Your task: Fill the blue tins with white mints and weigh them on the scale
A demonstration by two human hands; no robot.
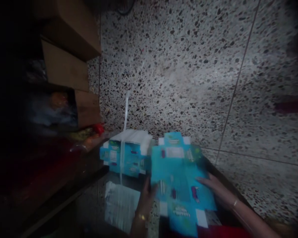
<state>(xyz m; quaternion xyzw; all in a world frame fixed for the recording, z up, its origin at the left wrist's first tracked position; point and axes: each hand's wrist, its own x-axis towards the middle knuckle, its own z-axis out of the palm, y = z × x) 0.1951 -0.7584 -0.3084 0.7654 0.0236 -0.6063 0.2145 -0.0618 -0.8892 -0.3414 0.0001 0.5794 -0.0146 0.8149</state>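
Reaching in from the bottom edge, left hand (146, 195) raised with fingers pinched on the left edge of the flat blue carton (180, 180), right hand (215, 188) lying fingers-together along its right side, pressed to the card. Held low and right of centre, just above the speckled floor (188, 72). Long axis running from the bottom of the frame upward, tabs at both ends. Unfolded, bright blue with white flaps and small print, blurred. Just to its left, a strapped bundle of cartons (125, 153).
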